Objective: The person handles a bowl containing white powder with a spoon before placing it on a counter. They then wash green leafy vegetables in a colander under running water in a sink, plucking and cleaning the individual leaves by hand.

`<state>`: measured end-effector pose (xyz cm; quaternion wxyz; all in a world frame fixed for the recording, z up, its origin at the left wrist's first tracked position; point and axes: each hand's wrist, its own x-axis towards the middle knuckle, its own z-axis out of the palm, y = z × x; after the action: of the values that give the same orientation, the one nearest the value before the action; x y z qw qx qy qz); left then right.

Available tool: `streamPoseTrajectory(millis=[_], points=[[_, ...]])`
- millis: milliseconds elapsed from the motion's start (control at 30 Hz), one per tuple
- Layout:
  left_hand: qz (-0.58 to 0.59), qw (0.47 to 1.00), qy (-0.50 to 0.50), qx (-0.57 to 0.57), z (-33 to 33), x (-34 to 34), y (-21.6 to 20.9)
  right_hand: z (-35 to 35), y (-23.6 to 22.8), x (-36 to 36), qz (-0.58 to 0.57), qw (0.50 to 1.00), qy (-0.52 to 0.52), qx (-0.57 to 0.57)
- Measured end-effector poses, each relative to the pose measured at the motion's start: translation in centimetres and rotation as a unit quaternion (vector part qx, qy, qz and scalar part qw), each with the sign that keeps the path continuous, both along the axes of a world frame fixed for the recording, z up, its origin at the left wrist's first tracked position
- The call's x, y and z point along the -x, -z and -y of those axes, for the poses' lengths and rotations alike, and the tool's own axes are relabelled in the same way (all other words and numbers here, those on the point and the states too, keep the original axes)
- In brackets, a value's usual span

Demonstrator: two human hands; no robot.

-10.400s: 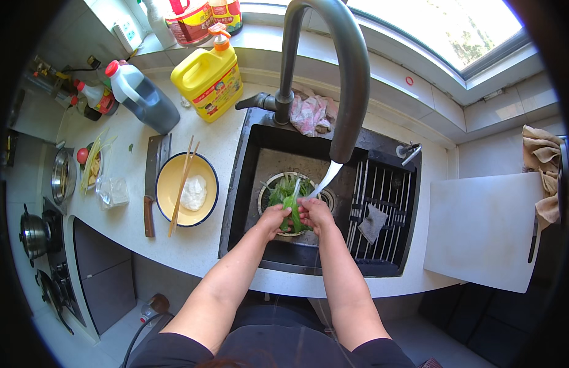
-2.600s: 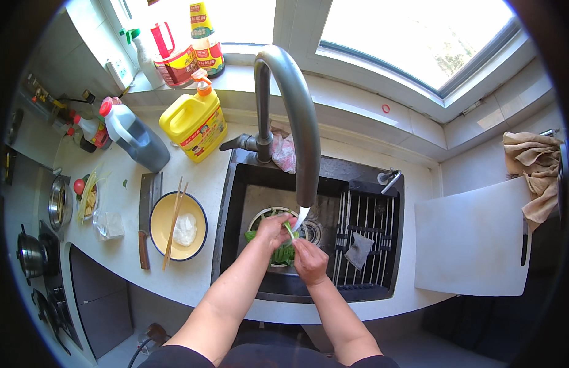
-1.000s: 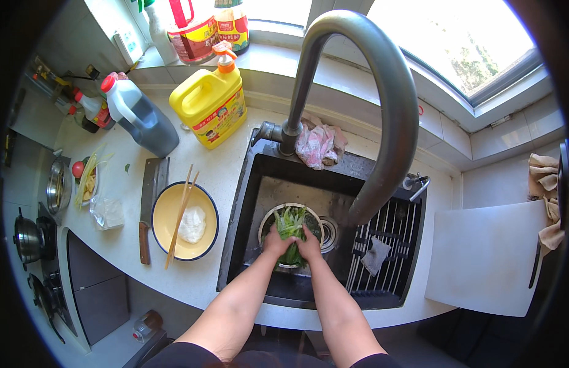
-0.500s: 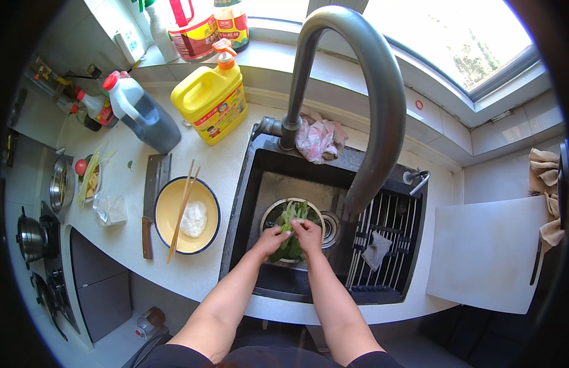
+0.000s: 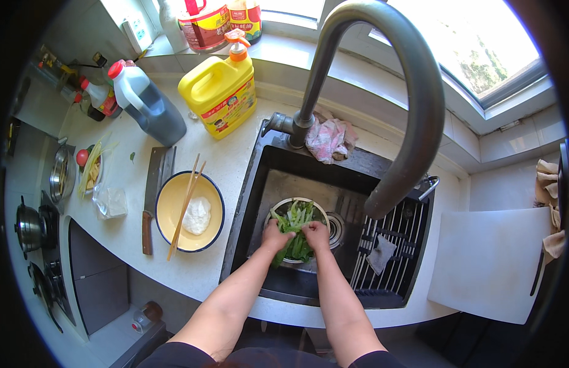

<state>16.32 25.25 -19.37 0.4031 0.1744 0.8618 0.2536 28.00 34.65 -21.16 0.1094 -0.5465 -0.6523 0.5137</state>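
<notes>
Leafy greens [image 5: 298, 213] fill a round, light-rimmed bowl [image 5: 323, 213] that stands in the dark sink [image 5: 269, 279]. My left hand [image 5: 274, 235] is at the left side of the greens, its fingers closed on the leaves. On the right side of the bunch, my right hand [image 5: 316, 234] grips stalks between thumb and fingers. A small gap with greens in it separates the two hands. Some leaves hang over the bowl's near rim below my left hand. The bowl's near side is partly hidden by the hands and leaves.
A tall dark faucet [image 5: 419, 80] arches over the sink, right of the bowl. A rack [image 5: 395, 245] with a grey cloth [image 5: 381, 254] covers the sink's right side. Left on the counter are a yellow bowl [image 5: 169, 202] with chopsticks, a cleaver [image 5: 154, 178] and a yellow jug [image 5: 220, 92].
My hands have moved apart from a close pinch over the greens, the left one going left. The greens now look more spread and heaped. The whole view has shifted slightly.
</notes>
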Motion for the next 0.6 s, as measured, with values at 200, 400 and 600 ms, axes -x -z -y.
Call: streamPoseTrajectory(millis=[200,400,600], points=[[-0.115,0.969,0.049,-0.214,-0.7,-1.0,-1.8,-0.2,-3.4,0.9,-0.092,0.942,0.097,0.306],[0.278,0.933,-0.061,-0.221,-1.4,0.4,-4.0,-2.0,-6.4,-0.1,-0.194,0.893,0.05,0.404],[0.411,0.893,-0.143,-0.118,-1.1,1.7,-4.5,-2.6,-8.3,0.2,-0.159,0.915,0.014,0.371]])
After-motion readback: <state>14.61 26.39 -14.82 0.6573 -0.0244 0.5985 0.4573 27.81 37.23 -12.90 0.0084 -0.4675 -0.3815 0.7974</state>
